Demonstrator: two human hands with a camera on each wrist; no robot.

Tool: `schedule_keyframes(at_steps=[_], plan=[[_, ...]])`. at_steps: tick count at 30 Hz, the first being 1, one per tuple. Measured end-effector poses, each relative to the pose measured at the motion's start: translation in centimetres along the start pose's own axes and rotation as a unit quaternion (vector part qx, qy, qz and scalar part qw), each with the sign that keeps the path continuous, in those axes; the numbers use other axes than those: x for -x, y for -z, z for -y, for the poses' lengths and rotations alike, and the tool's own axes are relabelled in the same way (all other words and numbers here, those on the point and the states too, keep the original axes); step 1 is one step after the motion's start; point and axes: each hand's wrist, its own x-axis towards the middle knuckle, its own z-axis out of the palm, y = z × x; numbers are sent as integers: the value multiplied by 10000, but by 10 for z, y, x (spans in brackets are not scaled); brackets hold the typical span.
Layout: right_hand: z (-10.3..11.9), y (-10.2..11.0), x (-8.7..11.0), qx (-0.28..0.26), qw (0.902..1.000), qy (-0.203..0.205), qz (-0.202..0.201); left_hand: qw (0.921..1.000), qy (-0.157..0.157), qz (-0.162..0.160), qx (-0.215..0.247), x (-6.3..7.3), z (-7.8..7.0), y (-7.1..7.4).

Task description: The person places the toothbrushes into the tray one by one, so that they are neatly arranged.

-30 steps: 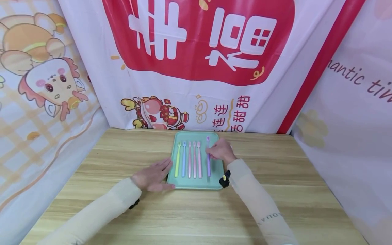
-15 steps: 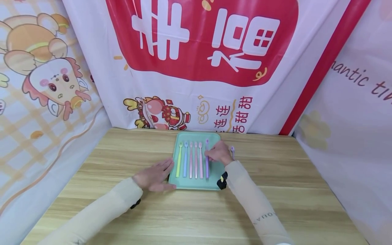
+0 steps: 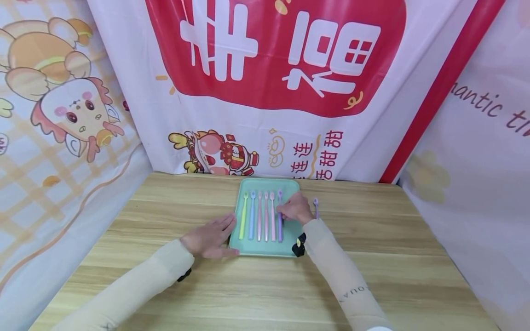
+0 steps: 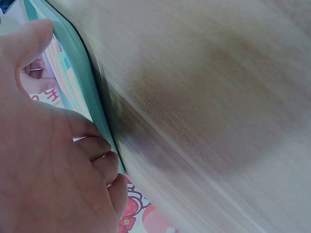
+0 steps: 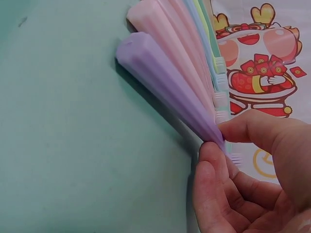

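Observation:
A mint-green tray [image 3: 258,249] lies on the table. In it a yellow-green toothbrush [image 3: 243,219], a blue toothbrush [image 3: 251,220] and pink toothbrushes [image 3: 266,221] lie side by side, heads toward the back. My right hand [image 3: 296,208] pinches a purple toothbrush [image 5: 165,87] between thumb and fingertips, alongside the rightmost pink one. The handle end is close over the tray floor in the right wrist view. My left hand [image 3: 211,236] rests at the tray's left side, fingers extended along the rim and thumb at the front corner. The left wrist view shows its fingertips on the rim [image 4: 82,63].
Another purple toothbrush [image 3: 316,208] shows on the wooden table [image 3: 372,239] to the right of the tray, partly hidden by my right wrist. A printed red and white cloth [image 3: 265,103] hangs right behind the tray. Patterned cloths stand at both sides.
My right hand has moved left with the purple toothbrush, bringing it closer to the pink ones. The second purple toothbrush has come into view behind the wrist. My left hand stays at the rim.

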Motion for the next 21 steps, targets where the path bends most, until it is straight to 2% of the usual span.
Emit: schedule_keyframes(at_steps=[21], plan=[[0,-5,-2,106,9999,-13,-53,10000,35,1,-91,0,2,-1]])
